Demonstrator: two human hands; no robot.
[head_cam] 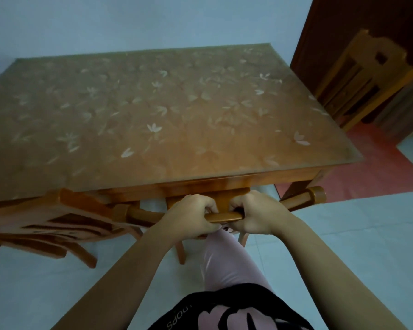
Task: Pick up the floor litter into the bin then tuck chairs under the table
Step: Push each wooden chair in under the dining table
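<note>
A wooden chair (224, 216) is gripped by its top rail at the near edge of the desk (153, 115). The left hand (191, 213) and the right hand (255, 214) are set close together on the middle of the rail. On both hands the fingers are curled over the top of the rail and the thumbs are tucked beneath it. A short piece of the rail is seen between them. The rail lies just in front of the desk's near edge and a little below the top. Whether it touches the desk cannot be told. The seat is hidden, and two of the chair's legs are seen on the floor (343, 234) below the hands.

The desk top is covered by a clear sheet printed with pale leaves. A second chair (57, 222) is seen at the desk's near left corner, its back just beside the edge. A third chair (358, 77) is placed well apart at the far right, against a dark brown door (343, 20).

The floor is laid with pale tiles, and a red strip (367, 172) is seen beyond the desk's right end. A pale blue wall (129, 20) is seen behind the desk. A leg in pink trousers (224, 258) is stretched toward the chair, below a black garment (224, 310) with pink print.
</note>
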